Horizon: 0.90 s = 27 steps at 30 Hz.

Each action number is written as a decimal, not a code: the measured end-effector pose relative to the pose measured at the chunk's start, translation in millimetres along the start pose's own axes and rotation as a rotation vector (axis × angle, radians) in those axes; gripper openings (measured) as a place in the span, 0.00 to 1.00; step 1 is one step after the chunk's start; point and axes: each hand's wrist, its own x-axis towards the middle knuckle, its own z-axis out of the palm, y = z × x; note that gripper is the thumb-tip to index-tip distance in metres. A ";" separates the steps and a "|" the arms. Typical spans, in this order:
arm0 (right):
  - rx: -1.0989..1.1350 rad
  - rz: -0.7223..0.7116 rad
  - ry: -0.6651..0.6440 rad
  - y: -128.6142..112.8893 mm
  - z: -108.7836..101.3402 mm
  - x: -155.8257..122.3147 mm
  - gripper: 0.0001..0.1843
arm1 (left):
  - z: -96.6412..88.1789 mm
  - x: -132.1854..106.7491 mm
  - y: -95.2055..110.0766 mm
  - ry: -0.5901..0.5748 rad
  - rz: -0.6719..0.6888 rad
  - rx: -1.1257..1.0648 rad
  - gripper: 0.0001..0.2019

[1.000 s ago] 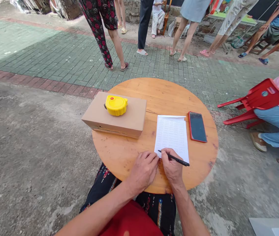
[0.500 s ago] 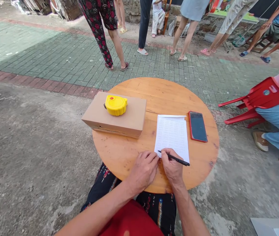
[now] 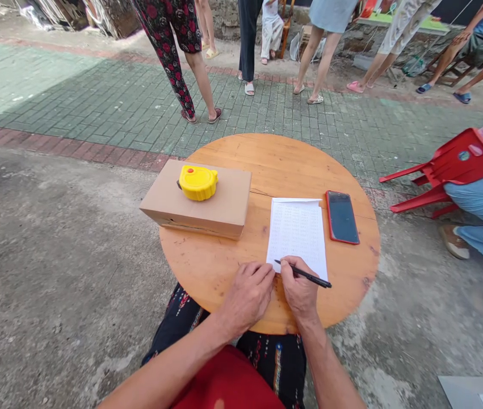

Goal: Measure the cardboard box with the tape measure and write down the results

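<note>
A black pen (image 3: 311, 277) is gripped in my right hand (image 3: 299, 289), fingers closed round it. Its tip touches the lower left part of a white sheet of paper (image 3: 296, 233), which bears rows of small marks. My left hand (image 3: 252, 289) lies beside it, fingers bent and together, pressing the sheet's lower left corner; its thumb is mostly hidden. Left of the paper, a yellow tape measure (image 3: 198, 183) with a red button rests on a brown cardboard box (image 3: 228, 196). A dark-screened phone in a red case (image 3: 342, 217) lies to the right.
All of this stands on a round wooden table (image 3: 275, 150) over my knees. At the right, a person in pink sits on a red plastic chair (image 3: 456, 162). Several people stand or sit on the green paving (image 3: 139, 102) beyond. A grey-white panel (image 3: 462, 392) is at lower right.
The pen's back end has shifted slightly right with my right hand. My left hand has stayed put. In the background, a person in dark trousers has moved a foot.
</note>
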 end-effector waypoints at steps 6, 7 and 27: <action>-0.012 0.005 0.029 0.3 -0.6 -0.3 0.09 | -2.1 2.0 2.1 -0.003 -0.017 0.005 0.12; -0.014 0.003 0.030 0.2 -0.4 -0.2 0.09 | -2.0 2.0 2.1 -0.002 -0.016 0.003 0.12; -0.011 -0.002 -0.006 -1.6 -1.3 -0.6 0.09 | -1.4 1.7 0.8 -0.015 -0.028 -0.016 0.12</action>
